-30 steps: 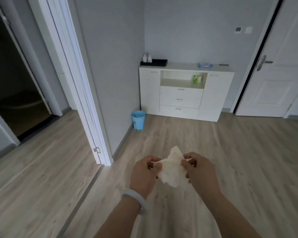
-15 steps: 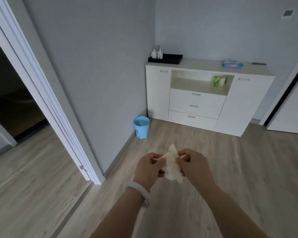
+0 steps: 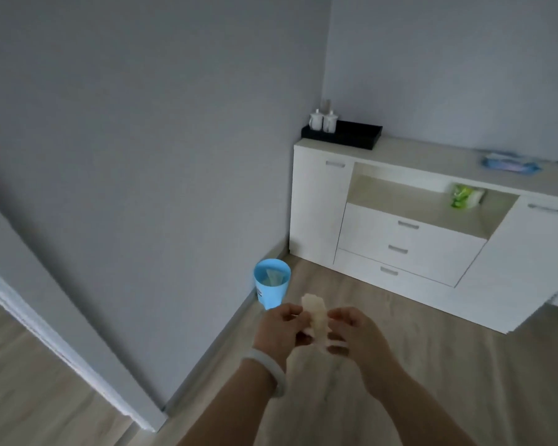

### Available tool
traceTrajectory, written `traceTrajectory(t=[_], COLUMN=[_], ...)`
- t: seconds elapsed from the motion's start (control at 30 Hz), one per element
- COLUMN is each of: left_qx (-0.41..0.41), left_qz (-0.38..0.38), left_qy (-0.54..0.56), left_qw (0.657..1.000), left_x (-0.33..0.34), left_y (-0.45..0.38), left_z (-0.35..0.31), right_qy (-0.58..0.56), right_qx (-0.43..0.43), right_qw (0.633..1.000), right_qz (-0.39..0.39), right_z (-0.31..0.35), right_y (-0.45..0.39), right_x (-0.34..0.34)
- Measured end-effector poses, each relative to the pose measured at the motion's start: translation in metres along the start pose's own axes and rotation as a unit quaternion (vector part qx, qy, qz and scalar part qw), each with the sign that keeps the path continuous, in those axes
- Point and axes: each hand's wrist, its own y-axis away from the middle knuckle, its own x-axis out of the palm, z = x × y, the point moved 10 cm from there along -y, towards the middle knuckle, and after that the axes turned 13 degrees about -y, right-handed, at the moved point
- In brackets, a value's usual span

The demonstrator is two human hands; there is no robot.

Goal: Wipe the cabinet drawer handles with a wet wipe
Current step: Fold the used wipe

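A crumpled white wet wipe (image 3: 316, 318) is held between both hands in front of me, low in the head view. My left hand (image 3: 279, 328), with a pale bracelet on the wrist, pinches its left side. My right hand (image 3: 355, 329) pinches its right side. Ahead on the right stands a white cabinet (image 3: 316, 214) against the wall. Its three stacked drawers carry small metal handles: top (image 3: 408, 224), middle (image 3: 398, 249), bottom (image 3: 388, 270). The two side doors have handles too, left (image 3: 335, 164) and right (image 3: 545, 209). Both hands are well short of the cabinet.
A blue waste bin (image 3: 272, 283) stands on the wooden floor by the wall, just beyond my hands. On the cabinet top sit a black tray (image 3: 351, 133) with white jars and a blue wipes pack (image 3: 509, 164). A green packet (image 3: 466, 196) lies in the open shelf. A wall corner (image 3: 136, 413) juts out at left.
I have moved closer to the cabinet and bin, which look larger and shifted right. The wipe has been gathered narrower between my hands.
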Motion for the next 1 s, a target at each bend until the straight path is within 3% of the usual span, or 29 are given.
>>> traceTrajectory(t=[0.13, 0.27, 0.43, 0.67, 0.83, 1.0], left_qx=[-0.026, -0.032, -0.023, -0.047, -0.103, -0.169], left_qz=[0.003, -0.035, -0.050, -0.173, -0.251, -0.252], left_qy=[0.012, -0.024, 0.021, -0.006, -0.048, -0.087], left_qw=[1.000, 0.999, 0.998, 0.984, 0.961, 0.949], left_x=[0.005, 0.006, 0.017, 0.006, -0.024, -0.043], left_y=[-0.079, -0.153, -0.258, -0.377, -0.430, -0.486], left_z=[-0.018, -0.028, -0.054, -0.104, -0.093, -0.067], right_qy=[-0.057, 0.018, 0.085, 0.137, 0.126, 0.119], right_qx=[0.085, 0.062, 0.048, 0.048, 0.121, 0.220], right_qw=[0.994, 0.998, 0.994, 0.985, 0.979, 0.961], right_qz=[0.028, 0.029, 0.047, 0.091, 0.104, 0.118], right_z=[0.004, 0.027, 0.056, 0.097, 0.076, 0.035], right_y=[-0.076, -0.156, -0.288, -0.446, -0.522, -0.573], right_x=[0.017, 0.020, 0.026, 0.047, 0.064, 0.080])
